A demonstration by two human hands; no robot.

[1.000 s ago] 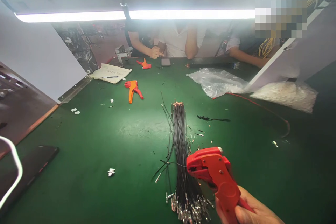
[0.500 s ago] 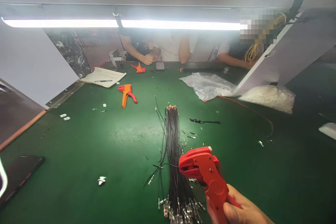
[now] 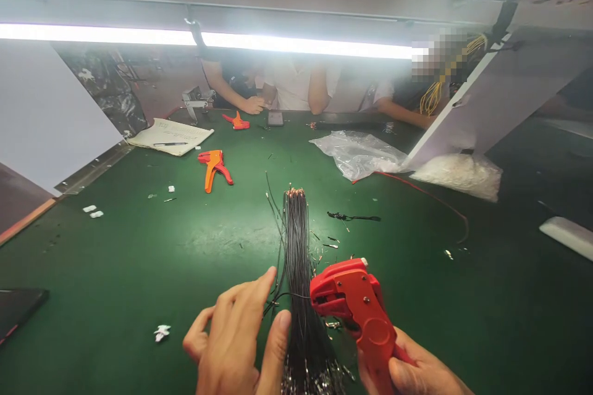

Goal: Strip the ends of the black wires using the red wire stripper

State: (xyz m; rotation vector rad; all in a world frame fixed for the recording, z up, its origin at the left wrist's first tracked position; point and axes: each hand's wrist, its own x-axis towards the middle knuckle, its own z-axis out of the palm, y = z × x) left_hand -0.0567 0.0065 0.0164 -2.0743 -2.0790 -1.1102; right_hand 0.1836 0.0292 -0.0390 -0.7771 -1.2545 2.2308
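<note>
A red wire stripper [image 3: 359,305] is gripped by its handles in my right hand [image 3: 419,364], its jaws pointing left over the wires. One thin black wire runs from the jaws leftward across a long bundle of black wires [image 3: 297,247]. The bundle has bare copper at the far end and metal terminals at the near end. My left hand [image 3: 236,339] hovers left of the bundle, thumb and fingers apart, holding nothing. Close to its fingertips lie a few loose black wires, partly hidden by the hand.
Wire scraps lie right of the bundle. Farther back are an orange wire stripper [image 3: 214,170], a smaller red tool [image 3: 237,121], a paper with a pen [image 3: 171,137], and a clear plastic bag [image 3: 359,154]. People's arms rest along the far edge. A filled bag [image 3: 458,176] sits right.
My left hand has come into view from below, beside the wire bundle. The whole view has shifted slightly. My right hand keeps its grip on the wire stripper.
</note>
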